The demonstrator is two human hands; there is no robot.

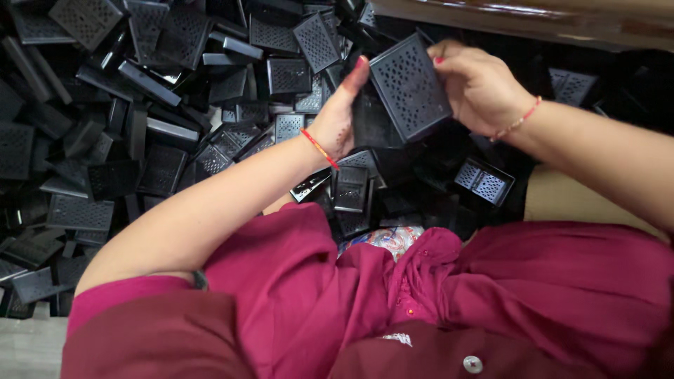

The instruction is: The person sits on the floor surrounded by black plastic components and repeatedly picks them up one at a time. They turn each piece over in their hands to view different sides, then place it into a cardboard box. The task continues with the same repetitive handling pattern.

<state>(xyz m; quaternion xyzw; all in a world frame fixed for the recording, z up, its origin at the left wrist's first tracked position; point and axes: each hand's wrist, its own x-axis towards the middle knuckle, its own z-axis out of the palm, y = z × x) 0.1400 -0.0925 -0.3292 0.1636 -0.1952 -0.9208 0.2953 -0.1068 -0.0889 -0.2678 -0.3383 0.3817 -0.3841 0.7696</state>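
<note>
Head view, looking down over a person in a magenta garment [365,295] toward a deep heap of black perforated plastic covers [140,126]. The left hand [338,116], with a red thread [319,148] round the wrist, is raised with the palm turned inward and the fingers extended, pressed flat against the near left edge of a black perforated box [409,88]. The right hand [479,88], with a red bead bracelet [516,123] at the wrist, is curled round the far right edge of the same box, thumb on top. The box is thus clamped between the two hands, lifted clear of the heap and tilted, its patterned face turned toward the camera. It sits above the middle of the heap, toward its right side. Directly below it lie loose pieces, among them a small open tray [484,182] and an upright frame-like piece [351,189]. A brown wooden edge [519,21] borders the heap at the upper right corner.
</note>
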